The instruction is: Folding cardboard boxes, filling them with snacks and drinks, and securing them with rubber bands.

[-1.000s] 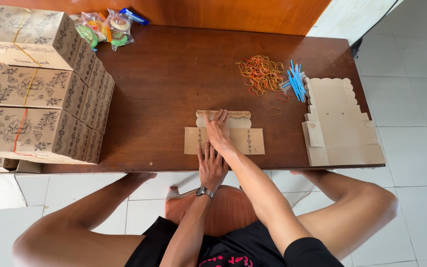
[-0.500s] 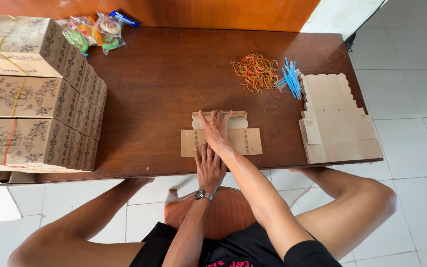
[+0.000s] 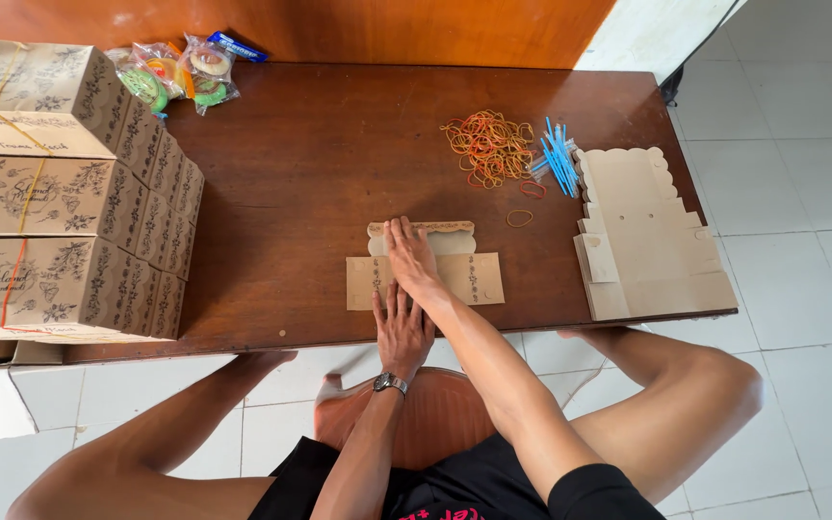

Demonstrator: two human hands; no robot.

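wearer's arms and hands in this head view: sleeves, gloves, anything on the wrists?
Both arms are bare to the upper arm, no gloves. The left hand has a metal-banded wristwatch on its wrist. The right hand shows no rings, bands or watch. A short black sleeve covers the right upper arm, part of a black top.

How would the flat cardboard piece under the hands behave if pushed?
The flat cardboard piece looks thin, so it is probably light and would slide easily on the smooth table. Its scalloped flap would likely bend, not stay stiff.
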